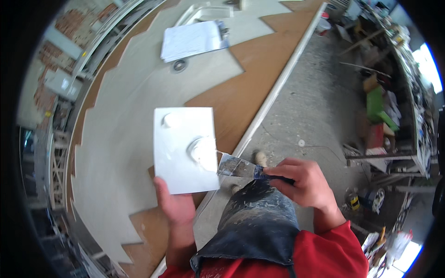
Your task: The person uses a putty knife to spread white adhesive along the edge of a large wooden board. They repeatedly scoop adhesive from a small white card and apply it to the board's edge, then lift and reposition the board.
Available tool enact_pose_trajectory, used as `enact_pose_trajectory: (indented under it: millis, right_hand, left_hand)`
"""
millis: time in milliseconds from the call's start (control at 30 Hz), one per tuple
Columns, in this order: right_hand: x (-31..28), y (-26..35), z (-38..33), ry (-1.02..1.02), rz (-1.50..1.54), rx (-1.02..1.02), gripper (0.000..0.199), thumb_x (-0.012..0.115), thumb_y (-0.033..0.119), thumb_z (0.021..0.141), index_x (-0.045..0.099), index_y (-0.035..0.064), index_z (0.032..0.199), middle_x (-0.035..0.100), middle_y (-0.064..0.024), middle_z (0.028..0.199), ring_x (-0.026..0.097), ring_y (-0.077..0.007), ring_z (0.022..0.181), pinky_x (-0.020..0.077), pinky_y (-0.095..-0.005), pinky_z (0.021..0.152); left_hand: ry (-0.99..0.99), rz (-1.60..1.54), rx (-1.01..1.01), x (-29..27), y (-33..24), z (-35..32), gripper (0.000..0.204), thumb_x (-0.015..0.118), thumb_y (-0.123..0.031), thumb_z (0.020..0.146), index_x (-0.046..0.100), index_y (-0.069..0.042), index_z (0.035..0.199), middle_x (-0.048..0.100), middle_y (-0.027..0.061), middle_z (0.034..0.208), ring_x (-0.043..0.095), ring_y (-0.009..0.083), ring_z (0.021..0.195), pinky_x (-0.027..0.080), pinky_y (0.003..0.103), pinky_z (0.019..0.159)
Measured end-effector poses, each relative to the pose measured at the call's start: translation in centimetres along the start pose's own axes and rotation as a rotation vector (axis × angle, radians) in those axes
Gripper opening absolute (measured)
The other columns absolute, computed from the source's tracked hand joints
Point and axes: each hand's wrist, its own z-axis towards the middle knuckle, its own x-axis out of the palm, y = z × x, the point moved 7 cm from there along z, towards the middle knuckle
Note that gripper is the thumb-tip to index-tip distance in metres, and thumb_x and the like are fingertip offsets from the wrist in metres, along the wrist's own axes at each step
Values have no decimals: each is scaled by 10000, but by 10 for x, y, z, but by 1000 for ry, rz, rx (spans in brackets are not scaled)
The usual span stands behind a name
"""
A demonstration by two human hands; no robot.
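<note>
My left hand (pixel 175 202) holds a white rectangular board (pixel 181 148) by its near edge, thumb on the left side and the fingers underneath. On the board lies a mound of white paste (pixel 203 153), with a smaller white dab (pixel 170 120) near its far left corner. My right hand (pixel 303 180) is closed round the dark handle of a putty knife (pixel 238 167). The knife's smeared metal blade points left, its tip at the board's right edge beside the paste.
Beneath the board stretches a large table (pixel 259 74) with a brown top, partly covered by pale jagged-edged sheets (pixel 116 106). A clipboard with papers (pixel 192 41) and a dark round disc (pixel 179 66) lie on it. Cluttered shelving (pixel 382 157) stands at right beyond the concrete floor (pixel 306 102).
</note>
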Motion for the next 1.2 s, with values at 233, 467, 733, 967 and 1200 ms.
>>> enact_pose_trajectory:
  millis: [233,467,733,967,1200]
  right_hand:
    - [-41,-149,-4,-588,740,499,355,652,166,952,635,-7,1262,694,-56,909,632,-113,717,478,-257,606]
    - [-50,-275,62,-913,1106,430,377,638,176,958,602,12,1296,692,-54,958,634,-125,712,463,-257,604]
    - [-69,-355,125,-1046,979,454,386,670,170,942,615,24,1294,692,-36,951,627,-108,712,458,-246,595]
    - [-74,-385,146,-1078,907,526,394,671,156,938,613,23,1304,696,-29,946,622,-98,703,453,-238,587]
    - [-73,-405,150,-1065,883,540,401,667,140,937,607,18,1314,689,-22,959,615,-90,699,453,-236,575]
  left_hand:
    - [2,-121,-61,-6,-7,5,645,379,-484,1057,326,-41,1523,384,102,1548,375,307,1410,281,470,1170]
    - [-75,68,-100,6,7,21,705,370,-518,1045,292,-6,1523,328,125,1565,336,317,1421,261,458,1174]
    - [-74,74,-154,30,24,48,691,426,-486,1042,280,-26,1536,337,110,1572,351,324,1416,285,473,1170]
    - [-114,96,-147,47,43,67,693,442,-488,1036,290,-27,1531,342,111,1569,356,322,1412,288,470,1170]
    - [-42,128,-163,67,60,75,683,431,-485,1040,294,-28,1530,346,106,1566,353,316,1416,272,458,1176]
